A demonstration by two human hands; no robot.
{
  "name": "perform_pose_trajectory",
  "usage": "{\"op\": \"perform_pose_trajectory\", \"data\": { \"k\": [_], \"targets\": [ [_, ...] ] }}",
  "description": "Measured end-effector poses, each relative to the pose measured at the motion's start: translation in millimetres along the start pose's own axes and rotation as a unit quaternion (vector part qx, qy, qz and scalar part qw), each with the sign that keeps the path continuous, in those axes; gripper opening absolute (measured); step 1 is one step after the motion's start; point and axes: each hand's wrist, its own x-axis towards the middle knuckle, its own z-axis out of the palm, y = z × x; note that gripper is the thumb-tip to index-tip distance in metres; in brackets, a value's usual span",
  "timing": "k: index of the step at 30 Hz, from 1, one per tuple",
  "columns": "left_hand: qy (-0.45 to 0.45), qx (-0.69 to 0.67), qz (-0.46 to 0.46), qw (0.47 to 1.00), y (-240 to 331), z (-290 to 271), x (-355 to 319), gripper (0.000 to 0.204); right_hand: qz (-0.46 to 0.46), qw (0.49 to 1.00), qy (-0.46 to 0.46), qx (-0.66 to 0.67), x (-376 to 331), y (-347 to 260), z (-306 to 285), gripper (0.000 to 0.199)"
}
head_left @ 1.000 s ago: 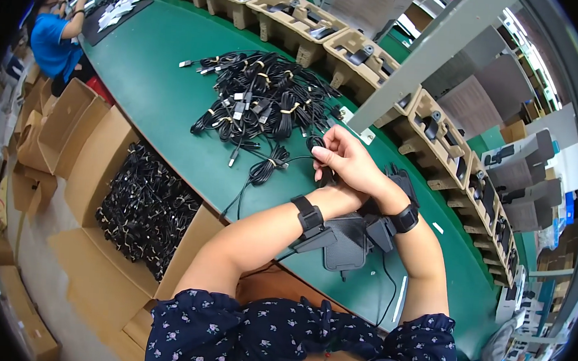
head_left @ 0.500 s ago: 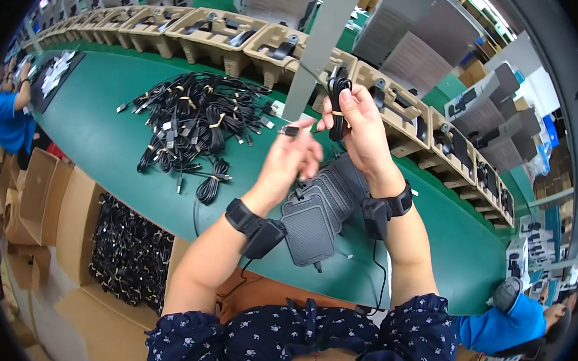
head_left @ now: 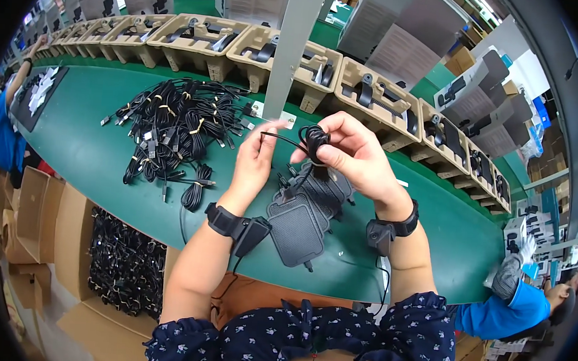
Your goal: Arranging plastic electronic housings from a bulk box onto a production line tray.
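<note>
My right hand [head_left: 364,160] grips a coiled black cable [head_left: 314,139], with thumb and fingers closed round the bundle. A free length of that cable runs across to my left hand [head_left: 255,165], whose thumb and fingertips pinch it near the end; the connector is hidden. Below both hands lies an overlapping stack of dark grey, mesh-textured rectangular devices [head_left: 296,228] with rounded corners. To the left is a heap of bundled black cables [head_left: 179,122] tied with pale bands, and one separate bundle [head_left: 198,187] sits at its near side.
A row of tan moulded trays [head_left: 198,40] holding black parts lines the far edge of the green table [head_left: 98,127]. A grey metal post [head_left: 291,60] rises beyond my hands. An open carton [head_left: 74,232] of black cables stands lower left. People in blue work at both sides.
My right hand has lowered and tilted the cable bundle, bringing it closer. My left hand has moved left, drawing out a length of cable. The view has shifted slightly.
</note>
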Motion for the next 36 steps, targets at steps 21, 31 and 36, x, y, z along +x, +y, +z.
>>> {"op": "perform_pose_trajectory", "data": {
  "k": [21,31,36],
  "targets": [
    [-0.286,-0.238,-0.289,0.882,21.7,15.9,-18.4,0.024,-0.161,0.679,-0.038,-0.716,-47.3,33.0,-5.2,0.069],
    [-0.284,-0.259,-0.181,0.905,15.1,23.5,-22.6,0.028,-0.171,0.741,-0.027,-0.649,-71.6,47.5,-16.3,0.046],
    [-0.159,-0.161,-0.093,0.970,-6.0,18.5,-12.0,0.022,-0.161,0.715,0.272,-0.623,-79.2,34.7,-88.0,0.039]
  ]
}}
